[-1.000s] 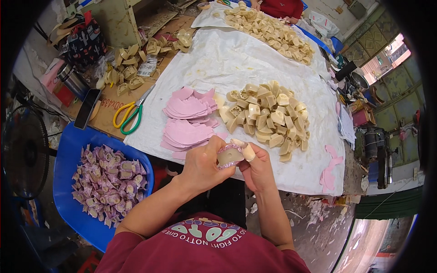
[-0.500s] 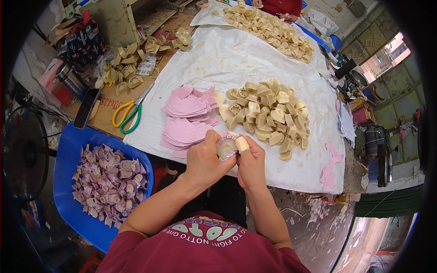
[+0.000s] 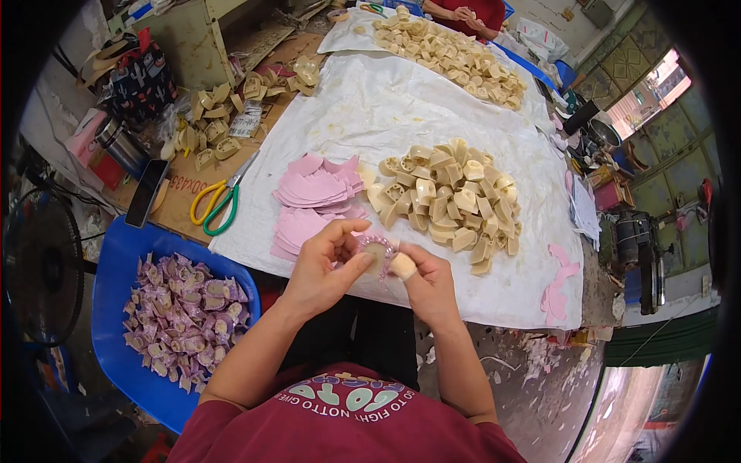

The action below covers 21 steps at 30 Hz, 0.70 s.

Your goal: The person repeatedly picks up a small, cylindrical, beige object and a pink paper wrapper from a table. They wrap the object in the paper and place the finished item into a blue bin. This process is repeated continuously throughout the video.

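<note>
Between my hands, over the near edge of the table, is a small shoe heel (image 3: 377, 251) with a grey-beige face and a glittery pink-purple covering round its rim. My left hand (image 3: 324, 266) has its thumb at the heel's left side, its fingers curled behind. My right hand (image 3: 431, 287) grips the other side, with a beige wrap on its thumb. Just beyond my left hand lie stacked pink cut pieces (image 3: 312, 185). A heap of bare beige heels (image 3: 455, 197) sits beyond my right hand.
A blue tub (image 3: 112, 332) of covered heels (image 3: 185, 312) stands at my left. Scissors (image 3: 224, 201) with yellow and green handles, a phone (image 3: 145, 193) and a steel flask (image 3: 123, 147) lie near the table's left edge. Another person (image 3: 469, 15) works at the far end beside more heels (image 3: 455, 62).
My left hand has loosened and shifted slightly left, its fingers lifting off the heel's front. The heel has turned and moved a little left, staying with my right hand.
</note>
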Tool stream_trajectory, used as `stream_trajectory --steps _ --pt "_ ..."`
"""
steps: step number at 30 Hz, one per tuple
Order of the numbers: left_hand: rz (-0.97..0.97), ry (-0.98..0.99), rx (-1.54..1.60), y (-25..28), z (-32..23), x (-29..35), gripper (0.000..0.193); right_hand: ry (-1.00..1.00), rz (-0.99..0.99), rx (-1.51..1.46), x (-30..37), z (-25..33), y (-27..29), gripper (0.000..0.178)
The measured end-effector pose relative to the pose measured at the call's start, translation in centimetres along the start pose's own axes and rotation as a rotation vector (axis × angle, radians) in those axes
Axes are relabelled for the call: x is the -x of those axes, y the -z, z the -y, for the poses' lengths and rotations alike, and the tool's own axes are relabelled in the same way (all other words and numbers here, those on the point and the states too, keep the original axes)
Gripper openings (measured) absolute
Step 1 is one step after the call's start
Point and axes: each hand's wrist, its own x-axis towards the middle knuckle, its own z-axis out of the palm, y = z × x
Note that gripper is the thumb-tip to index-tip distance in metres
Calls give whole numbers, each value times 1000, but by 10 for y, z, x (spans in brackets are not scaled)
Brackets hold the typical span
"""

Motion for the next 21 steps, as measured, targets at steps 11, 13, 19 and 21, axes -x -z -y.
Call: stream_trajectory --steps 11,13,19,21 --pt "47 -51 57 -4 12 10 35 32 -150 -32 8 -14 -27 38" --pt "131 -21 188 4 -3 5 31 176 -111 168 11 -14 -23 39" --pt "148 -48 -151 2 -13 10 30 356 -169 314 25 -13 -29 35" --pt "77 -190 -303 -8 -7 18 33 357 -197 291 25 -14 -30 33"
